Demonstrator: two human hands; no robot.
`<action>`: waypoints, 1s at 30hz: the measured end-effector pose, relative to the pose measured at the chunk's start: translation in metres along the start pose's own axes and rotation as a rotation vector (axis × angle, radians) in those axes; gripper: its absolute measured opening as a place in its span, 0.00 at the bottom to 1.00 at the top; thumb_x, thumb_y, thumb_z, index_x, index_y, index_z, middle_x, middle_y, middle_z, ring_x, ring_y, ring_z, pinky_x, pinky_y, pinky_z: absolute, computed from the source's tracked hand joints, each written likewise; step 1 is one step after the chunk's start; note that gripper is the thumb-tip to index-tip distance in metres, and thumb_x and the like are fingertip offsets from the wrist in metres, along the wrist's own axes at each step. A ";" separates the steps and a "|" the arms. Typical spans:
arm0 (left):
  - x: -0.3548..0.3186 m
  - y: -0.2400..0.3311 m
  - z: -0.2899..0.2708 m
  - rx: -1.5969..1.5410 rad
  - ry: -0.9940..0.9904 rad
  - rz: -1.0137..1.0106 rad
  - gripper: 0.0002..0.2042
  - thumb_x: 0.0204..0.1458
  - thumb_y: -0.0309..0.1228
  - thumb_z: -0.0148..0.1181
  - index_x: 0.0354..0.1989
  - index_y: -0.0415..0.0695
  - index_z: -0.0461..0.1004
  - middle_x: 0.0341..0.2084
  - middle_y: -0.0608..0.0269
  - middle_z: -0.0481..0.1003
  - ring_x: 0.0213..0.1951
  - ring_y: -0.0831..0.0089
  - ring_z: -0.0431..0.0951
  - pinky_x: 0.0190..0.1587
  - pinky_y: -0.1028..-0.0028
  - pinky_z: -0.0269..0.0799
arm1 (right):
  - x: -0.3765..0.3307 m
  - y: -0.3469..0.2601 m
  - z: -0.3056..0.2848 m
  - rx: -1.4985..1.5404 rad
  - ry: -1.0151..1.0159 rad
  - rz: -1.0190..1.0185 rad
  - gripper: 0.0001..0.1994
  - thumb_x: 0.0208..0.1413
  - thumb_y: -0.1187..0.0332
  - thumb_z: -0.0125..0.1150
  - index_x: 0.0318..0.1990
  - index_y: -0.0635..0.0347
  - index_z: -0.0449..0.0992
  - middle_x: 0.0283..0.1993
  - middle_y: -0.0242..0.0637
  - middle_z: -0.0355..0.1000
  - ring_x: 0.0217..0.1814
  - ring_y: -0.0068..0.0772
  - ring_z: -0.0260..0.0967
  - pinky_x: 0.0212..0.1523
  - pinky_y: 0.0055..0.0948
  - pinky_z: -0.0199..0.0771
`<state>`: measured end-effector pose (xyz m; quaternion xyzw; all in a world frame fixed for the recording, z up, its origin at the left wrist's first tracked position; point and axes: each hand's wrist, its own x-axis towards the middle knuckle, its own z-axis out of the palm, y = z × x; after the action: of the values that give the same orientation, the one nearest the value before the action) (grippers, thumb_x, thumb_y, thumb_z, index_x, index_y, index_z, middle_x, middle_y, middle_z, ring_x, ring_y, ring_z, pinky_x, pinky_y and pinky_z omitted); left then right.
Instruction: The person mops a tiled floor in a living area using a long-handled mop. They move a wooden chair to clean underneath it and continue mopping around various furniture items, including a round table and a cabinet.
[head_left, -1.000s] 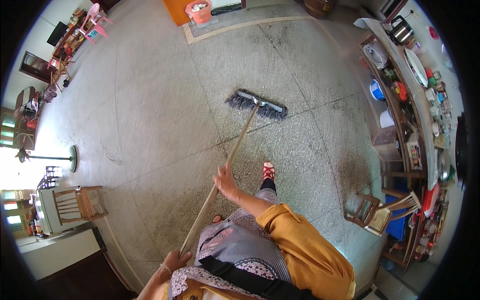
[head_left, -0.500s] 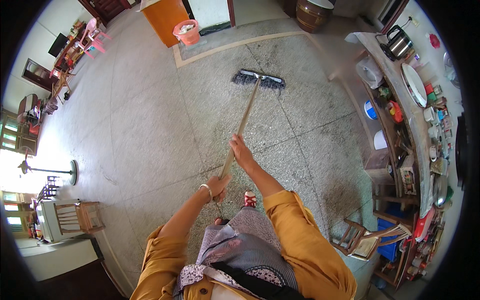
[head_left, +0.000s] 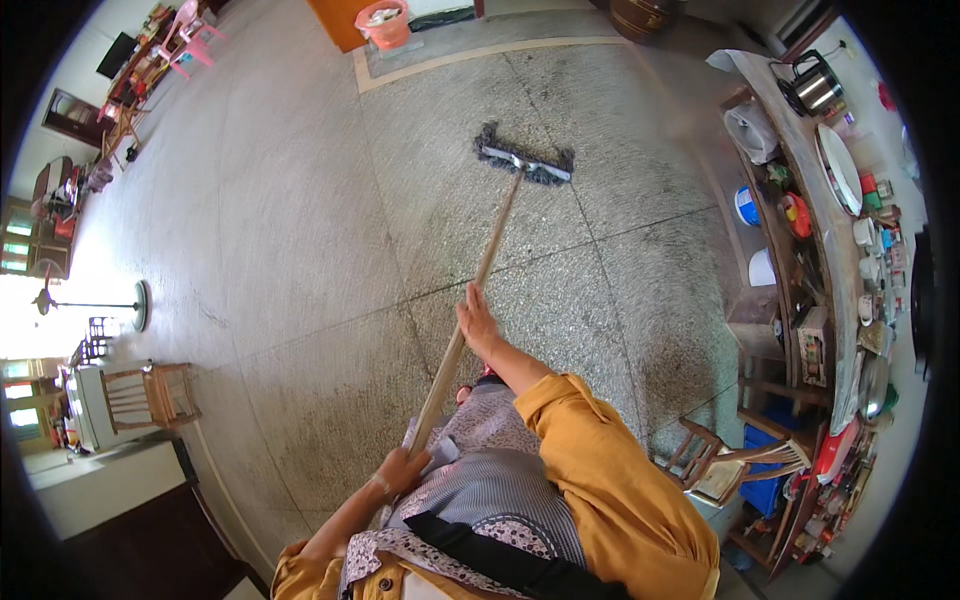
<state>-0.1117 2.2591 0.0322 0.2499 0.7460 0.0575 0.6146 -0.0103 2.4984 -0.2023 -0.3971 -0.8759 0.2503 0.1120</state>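
Observation:
A mop (head_left: 487, 262) with a long wooden handle and a wide dark, stringy head lies stretched out ahead of me, its head on the speckled stone floor (head_left: 300, 220). Around the middle of the handle my right hand (head_left: 477, 322) is closed. Lower down, close to my apron, my left hand (head_left: 402, 470) grips the handle's near end; a bracelet circles that wrist. Part of the left fingers is hidden behind the handle and the clothing.
On the right runs a long cluttered counter (head_left: 800, 160) with an electric kettle (head_left: 817, 85). A small wooden chair (head_left: 735, 465) stands before it. Far ahead is a pink bucket (head_left: 385, 25). To the left are a standing fan (head_left: 141, 305) and another wooden chair (head_left: 150, 395).
My left hand has drawn back toward my waist with the handle end. The mop head has tilted, its right side now nearer me. My right hand sits slightly closer to my body.

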 end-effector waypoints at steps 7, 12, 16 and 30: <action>-0.151 -0.104 -0.029 -0.018 0.061 -0.186 0.18 0.47 0.43 0.52 0.19 0.38 0.70 0.10 0.67 0.66 0.16 0.75 0.68 0.19 0.70 0.63 | -0.091 -0.133 -0.003 -0.018 -0.237 -0.120 0.11 0.49 0.63 0.44 0.34 0.57 0.71 0.59 0.61 0.43 0.60 0.77 0.32 0.55 0.65 0.39; -0.127 -0.230 0.045 -1.379 0.191 -0.589 0.18 0.51 0.43 0.44 0.31 0.37 0.71 0.22 0.56 0.73 0.24 0.70 0.72 0.28 0.70 0.68 | -0.093 -0.118 -0.016 -0.056 -0.341 -0.277 0.09 0.47 0.65 0.47 0.33 0.54 0.71 0.55 0.62 0.48 0.59 0.78 0.33 0.52 0.67 0.42; -0.123 -0.137 0.036 -0.857 0.194 -0.459 0.19 0.51 0.43 0.45 0.31 0.37 0.71 0.22 0.57 0.73 0.23 0.72 0.72 0.27 0.71 0.68 | -0.064 -0.073 -0.022 -0.122 -0.384 -0.251 0.09 0.47 0.65 0.47 0.32 0.55 0.72 0.55 0.62 0.47 0.59 0.77 0.31 0.53 0.68 0.39; 0.040 0.338 0.003 -0.383 0.154 -0.211 0.19 0.50 0.45 0.50 0.28 0.37 0.71 0.17 0.68 0.69 0.18 0.80 0.65 0.18 0.76 0.60 | 0.219 0.188 -0.135 -0.019 -0.162 -0.372 0.10 0.50 0.67 0.41 0.31 0.58 0.71 0.52 0.59 0.54 0.60 0.71 0.37 0.57 0.57 0.43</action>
<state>-0.0119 2.5702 0.1289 0.0442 0.7882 0.1527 0.5946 0.0190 2.8151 -0.1877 -0.2081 -0.9426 0.2482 0.0815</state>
